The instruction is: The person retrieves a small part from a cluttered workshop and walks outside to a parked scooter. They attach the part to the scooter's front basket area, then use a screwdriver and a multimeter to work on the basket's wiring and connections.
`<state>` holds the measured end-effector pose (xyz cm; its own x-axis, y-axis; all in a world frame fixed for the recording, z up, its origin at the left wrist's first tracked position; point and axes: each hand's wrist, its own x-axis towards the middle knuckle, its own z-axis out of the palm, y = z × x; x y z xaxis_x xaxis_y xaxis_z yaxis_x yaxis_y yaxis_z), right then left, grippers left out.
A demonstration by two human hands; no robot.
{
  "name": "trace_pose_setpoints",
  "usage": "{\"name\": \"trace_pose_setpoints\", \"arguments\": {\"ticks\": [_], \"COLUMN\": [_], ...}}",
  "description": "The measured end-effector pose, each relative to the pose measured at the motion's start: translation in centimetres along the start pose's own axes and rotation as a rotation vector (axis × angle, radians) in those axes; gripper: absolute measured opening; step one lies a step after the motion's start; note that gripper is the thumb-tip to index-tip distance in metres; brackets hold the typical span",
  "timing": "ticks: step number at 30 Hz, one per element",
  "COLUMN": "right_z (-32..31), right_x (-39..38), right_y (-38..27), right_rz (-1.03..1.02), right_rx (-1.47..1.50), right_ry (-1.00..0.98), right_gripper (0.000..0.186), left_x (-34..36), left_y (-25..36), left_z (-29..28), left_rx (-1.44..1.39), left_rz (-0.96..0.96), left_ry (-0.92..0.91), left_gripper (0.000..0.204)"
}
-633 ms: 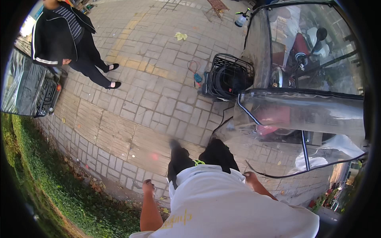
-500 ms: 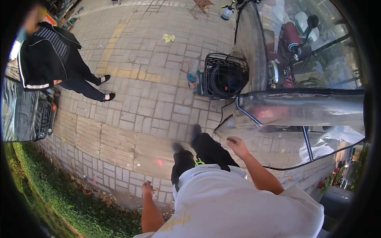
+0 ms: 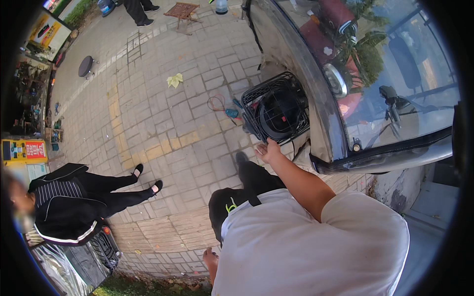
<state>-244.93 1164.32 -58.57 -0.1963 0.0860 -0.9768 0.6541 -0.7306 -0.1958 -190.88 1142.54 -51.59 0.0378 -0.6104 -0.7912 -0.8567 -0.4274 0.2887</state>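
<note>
R hand now closer to blk bskt.

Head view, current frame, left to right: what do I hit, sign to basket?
Yellow-and-red sign → round stool → yellowish leaf → left hand → teal device → black wire basket. Right hand left out: it overlaps the basket's span.

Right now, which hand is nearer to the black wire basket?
Right. The right hand is beside the basket, contact unclear; the left hand is farther back, by the white shirt.
</note>
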Motion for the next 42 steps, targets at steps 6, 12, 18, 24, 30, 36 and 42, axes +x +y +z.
{"name": "trace_pose_setpoints", "arguments": {"ticks": [6,12,18,24,30,36,42], "right_z": [0.7,2.3,9.0,13.2,13.1,10.7,11.2], "right_x": [-1.3,-12.6,-2.9,1.4,-2.6,-15.2,-23.9], "right_y": [0.6,-1.3,-7.2,-6.6,-9.9,-14.6,-5.4], "right_rz": [-0.15,-1.04,-1.045,-0.634,-0.818,-0.716,-0.544], "right_rx": [0.298,-0.33,-1.446,-1.605,-1.353,-1.249,-1.287], "right_ry": [-0.045,-0.142,0.338,0.441,0.552,0.369,0.389], "right_gripper": [0.023,0.046,0.068,0.081,0.06,0.069,0.059], "left_x": [15.9,25.4,25.4,26.2,26.8,24.8,24.2], "left_y": [3.4,31.1,58.5,63.6,66.3,76.7,86.3], "left_z": [-5.7,-11.4,-12.8,-9.2,-5.1,1.1,10.4], "left_rx": [0.441,0.127,0.21,0.283,0.75,0.757,0.935], "left_rz": [0.18,0.036,0.25,0.372,0.478,0.528,0.651], "left_ry": [-0.202,-0.252,-0.185,-0.209,-0.278,-0.393,-0.591], "left_gripper": [0.04,0.019,0.019,0.023,0.027,0.022,0.023]}}
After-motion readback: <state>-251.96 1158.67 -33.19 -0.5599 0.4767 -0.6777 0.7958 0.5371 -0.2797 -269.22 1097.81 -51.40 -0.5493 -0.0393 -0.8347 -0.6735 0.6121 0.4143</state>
